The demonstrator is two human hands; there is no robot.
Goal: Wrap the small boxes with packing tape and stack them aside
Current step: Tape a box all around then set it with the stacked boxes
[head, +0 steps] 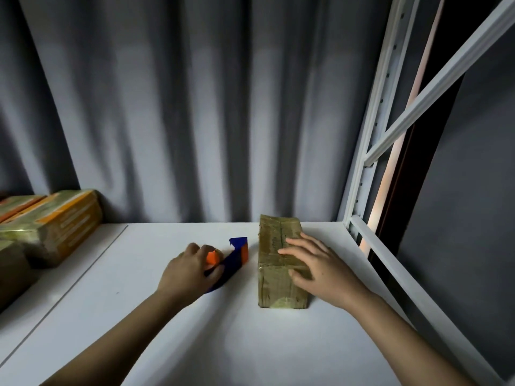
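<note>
Brown taped box (pixel 280 263) under flat, spread right fingers (pixel 295 249); left fingers (pixel 195 253) around tape dispenser (pixel 231 260).

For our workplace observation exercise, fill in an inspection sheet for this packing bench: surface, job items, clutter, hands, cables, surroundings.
Surface: white table, bare in front.
Job items: taped box lying flat; blue and orange tape dispenser to its left; wrapped boxes piled at far left.
Clutter: nothing seen.
Hands: left hand gripping the dispenser; right hand open, resting flat on the box.
Cables: nothing seen.
Surroundings: grey curtain behind; white metal rack at right.
</note>
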